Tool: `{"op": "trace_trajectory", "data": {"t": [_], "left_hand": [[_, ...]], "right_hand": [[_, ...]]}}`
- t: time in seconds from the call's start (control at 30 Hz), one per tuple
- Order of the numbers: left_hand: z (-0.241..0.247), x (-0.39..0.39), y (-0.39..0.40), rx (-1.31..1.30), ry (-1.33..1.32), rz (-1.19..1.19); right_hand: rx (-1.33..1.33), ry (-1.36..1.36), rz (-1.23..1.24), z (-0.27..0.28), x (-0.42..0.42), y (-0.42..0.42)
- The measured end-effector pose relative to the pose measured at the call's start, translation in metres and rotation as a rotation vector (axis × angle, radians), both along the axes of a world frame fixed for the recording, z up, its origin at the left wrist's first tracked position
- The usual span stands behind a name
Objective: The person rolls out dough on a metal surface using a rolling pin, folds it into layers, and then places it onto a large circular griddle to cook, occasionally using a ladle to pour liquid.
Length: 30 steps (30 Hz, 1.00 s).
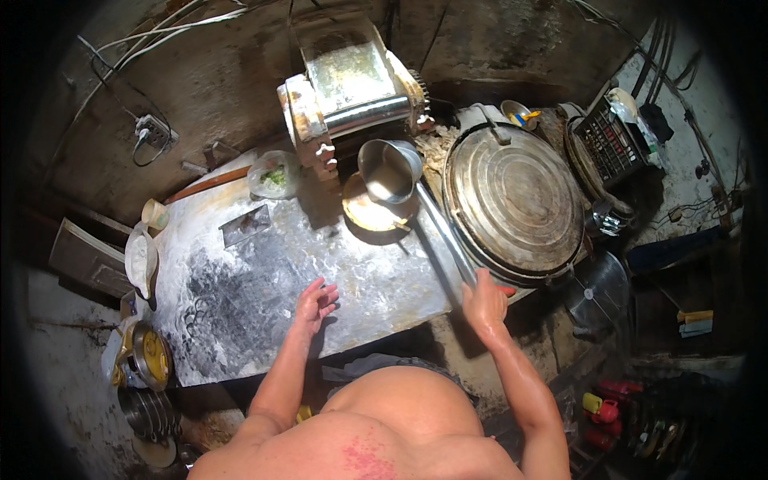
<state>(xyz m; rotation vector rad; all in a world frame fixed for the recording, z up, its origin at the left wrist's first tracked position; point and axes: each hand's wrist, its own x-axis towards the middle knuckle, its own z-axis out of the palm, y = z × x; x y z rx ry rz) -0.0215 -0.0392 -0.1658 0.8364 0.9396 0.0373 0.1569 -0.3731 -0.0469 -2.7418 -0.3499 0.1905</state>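
Observation:
My right hand point(485, 305) is closed around the long metal handle point(447, 234) of a deep dipper. The dipper's metal cup point(403, 157) hangs tilted over a round pan point(354, 204), and its inside is partly visible. What the pan holds is hard to tell in the glare. My left hand point(315, 305) is over the front part of a floury worktable point(372, 282), fingers apart and nothing in them. Whether it touches the surface I cannot tell. Immediately right of the handle lies a large round metal griddle lid point(522, 198).
A roller machine point(366, 114) stands at the back. A clear bag of chopped greens point(274, 175) and a flat metal scraper point(246, 226) lie on the table. White bowl point(140, 258) and cup point(155, 214) line the left edge. A yellow-handled brush point(527, 117) rests behind the lid.

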Motion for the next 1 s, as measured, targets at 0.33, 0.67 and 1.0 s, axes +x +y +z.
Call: {"op": "trace_trajectory", "data": {"t": [0.33, 0.67, 1.0], "left_hand": [[-0.009, -0.026, 0.006, 0.006, 0.043, 0.049], [0.003, -0.008, 0.000, 0.034, 0.057, -0.039], [0.004, 0.005, -0.014, 0.051, 0.066, -0.192]], "right_hand": [[-0.126, -0.137, -0.044, -0.004, 0.013, -0.002], [0.088, -0.200, -0.107, -0.018, -0.025, -0.019], [0.232, -0.010, -0.136, -0.021, -0.060, -0.014]]}}
